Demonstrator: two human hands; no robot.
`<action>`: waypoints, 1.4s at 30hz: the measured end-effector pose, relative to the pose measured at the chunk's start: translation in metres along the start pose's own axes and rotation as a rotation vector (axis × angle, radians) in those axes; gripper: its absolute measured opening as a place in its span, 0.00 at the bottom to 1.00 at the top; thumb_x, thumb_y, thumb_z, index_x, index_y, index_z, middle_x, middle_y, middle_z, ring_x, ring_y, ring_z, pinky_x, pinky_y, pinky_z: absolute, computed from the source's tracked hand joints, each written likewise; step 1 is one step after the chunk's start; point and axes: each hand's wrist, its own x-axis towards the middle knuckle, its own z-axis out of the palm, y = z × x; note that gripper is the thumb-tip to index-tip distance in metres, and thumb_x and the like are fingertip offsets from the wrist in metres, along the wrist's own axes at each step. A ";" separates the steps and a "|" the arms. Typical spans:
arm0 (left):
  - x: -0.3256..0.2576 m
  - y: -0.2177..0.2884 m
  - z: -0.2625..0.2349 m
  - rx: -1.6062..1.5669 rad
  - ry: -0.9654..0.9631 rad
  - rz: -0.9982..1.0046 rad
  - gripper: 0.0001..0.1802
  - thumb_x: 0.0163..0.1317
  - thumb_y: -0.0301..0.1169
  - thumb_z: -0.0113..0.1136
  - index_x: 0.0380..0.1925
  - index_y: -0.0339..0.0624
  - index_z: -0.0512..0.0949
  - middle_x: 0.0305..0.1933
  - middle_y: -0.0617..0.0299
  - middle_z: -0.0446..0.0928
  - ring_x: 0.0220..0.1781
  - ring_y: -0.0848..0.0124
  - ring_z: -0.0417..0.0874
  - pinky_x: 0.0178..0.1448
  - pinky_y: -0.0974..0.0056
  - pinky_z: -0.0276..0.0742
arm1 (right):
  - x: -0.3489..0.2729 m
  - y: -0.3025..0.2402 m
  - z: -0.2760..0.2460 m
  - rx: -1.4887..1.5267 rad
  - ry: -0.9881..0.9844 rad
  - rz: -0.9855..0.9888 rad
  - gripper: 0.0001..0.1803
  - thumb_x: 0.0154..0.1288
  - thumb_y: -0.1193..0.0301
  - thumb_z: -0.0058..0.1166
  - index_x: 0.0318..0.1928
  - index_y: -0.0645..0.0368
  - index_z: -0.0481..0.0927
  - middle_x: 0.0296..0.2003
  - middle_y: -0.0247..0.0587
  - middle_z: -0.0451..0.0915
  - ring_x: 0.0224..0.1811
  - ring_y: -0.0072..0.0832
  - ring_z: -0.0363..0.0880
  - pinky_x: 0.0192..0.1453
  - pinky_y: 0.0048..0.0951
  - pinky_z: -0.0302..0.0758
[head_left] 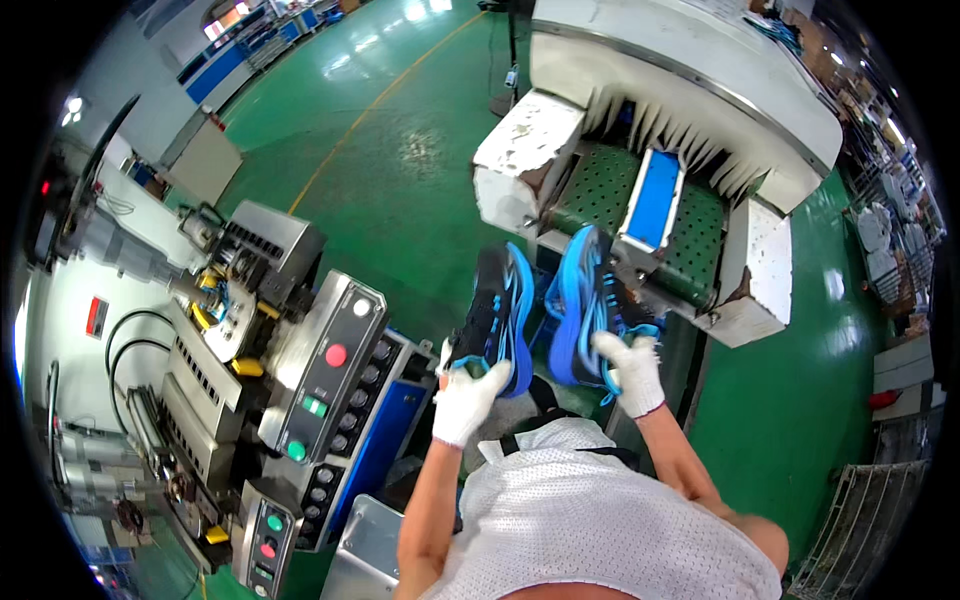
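Green floor (pixel 400 185) flanking conveyor (pixel 597 192) edges | left hand (pixel 468 406) gripping left shoe (pixel 496 315), right hand (pixel 636 374) right shoe (pixel 576 315), toes jutting past fingers

Curled left grip (pixel 468 403), curled right grip (pixel 634 374)

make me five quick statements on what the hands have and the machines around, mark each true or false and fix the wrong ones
1. The left hand holds a black and blue shoe. True.
2. The right hand is empty. False: it holds another shoe, also black and blue.
3. Each hand is gloved in white. True.
4. The control panel with the red button is to the right of both shoes. False: it is to their left.
5. A blue strip lies between dotted green surfaces. True.
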 end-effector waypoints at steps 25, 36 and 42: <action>0.179 0.067 0.136 -0.251 0.336 0.728 0.26 0.60 0.34 0.63 0.59 0.38 0.75 0.62 0.42 0.75 0.66 0.45 0.76 0.71 0.47 0.71 | 0.206 0.051 0.077 -0.643 -0.701 0.083 0.14 0.74 0.73 0.55 0.57 0.59 0.74 0.50 0.45 0.75 0.51 0.35 0.77 0.54 0.36 0.73; 0.008 0.007 0.005 -0.245 0.936 0.470 0.23 0.72 0.38 0.55 0.62 0.38 0.72 0.63 0.43 0.71 0.68 0.44 0.71 0.73 0.47 0.66 | 0.030 0.341 0.315 -1.323 -1.844 -0.625 0.16 0.64 0.65 0.60 0.47 0.62 0.85 0.26 0.42 0.83 0.24 0.32 0.82 0.29 0.36 0.78; -0.099 -0.103 -0.050 -0.098 1.480 0.432 0.18 0.67 0.29 0.55 0.55 0.36 0.74 0.57 0.42 0.74 0.64 0.43 0.73 0.68 0.46 0.70 | -0.094 0.376 0.337 -1.779 -2.131 -1.289 0.21 0.67 0.57 0.50 0.43 0.62 0.86 0.47 0.60 0.84 0.54 0.51 0.83 0.60 0.47 0.79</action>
